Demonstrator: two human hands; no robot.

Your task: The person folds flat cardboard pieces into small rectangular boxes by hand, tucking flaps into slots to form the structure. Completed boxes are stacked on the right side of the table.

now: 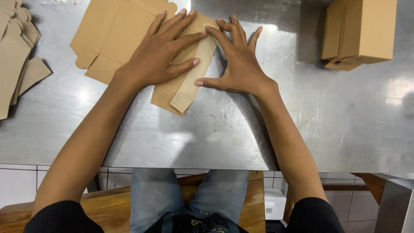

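Head view, one entry per item.

- My left hand (161, 54): fingers spread, palm pressed flat on the flat cardboard blank (114, 34); grasping nothing, only bearing down.
- My right hand (237, 60): also splayed and empty, fingertips on the edge of the folded side flap (189, 84), thumb touching its lower part.
- Folded side flap: lies between my two hands, turned over onto the blank, not yet lying fully flat.
- Step, as I judge it: creasing this flap down.
- Next move calls for firm, even pressure along the fold line, keeping the blank from sliding on the steel table (215, 129).
- Stack of blanks (17, 47): far to the left of my left hand.
- Finished boxes (360, 32): well to the right of my right hand.
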